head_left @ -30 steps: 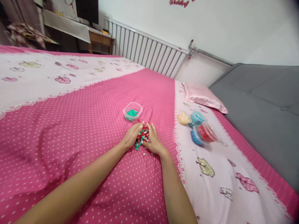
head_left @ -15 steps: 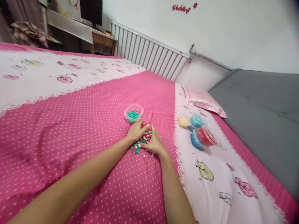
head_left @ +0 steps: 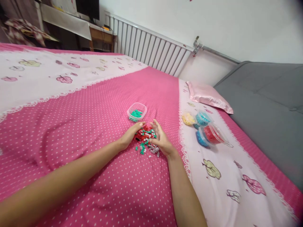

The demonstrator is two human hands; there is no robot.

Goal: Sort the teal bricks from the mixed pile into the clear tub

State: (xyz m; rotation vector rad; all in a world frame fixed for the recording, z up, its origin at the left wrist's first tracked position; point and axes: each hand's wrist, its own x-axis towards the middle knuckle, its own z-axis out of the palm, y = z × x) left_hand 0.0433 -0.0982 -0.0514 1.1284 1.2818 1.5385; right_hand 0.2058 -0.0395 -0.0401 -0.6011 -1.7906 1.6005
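A loose heap of small red, green and white plastic pieces (head_left: 145, 135) lies on the pink dotted bedspread (head_left: 101, 116). My left hand (head_left: 130, 135) rests along the heap's left side, fingers stretched out and the palm turned toward the pieces. On the right side my right hand (head_left: 161, 138) curves with its fingers apart, the thumb over the pieces. Neither hand grips anything that I can see. Just beyond the heap stands a clear plastic tub (head_left: 137, 111) with green pieces in it.
To the right are a bag of yellow pieces (head_left: 188, 119), a tub of light blue pieces (head_left: 203, 118), a tub of red pieces (head_left: 213, 134) and a container of darker blue pieces (head_left: 201, 138). A pink pillow (head_left: 208, 96) lies behind them, beside a grey padded headboard (head_left: 265, 94).
My hands have moved apart, the left one to the left and the right one slightly right. More of the heap shows between them, spread wider. The camera view has shifted slightly.
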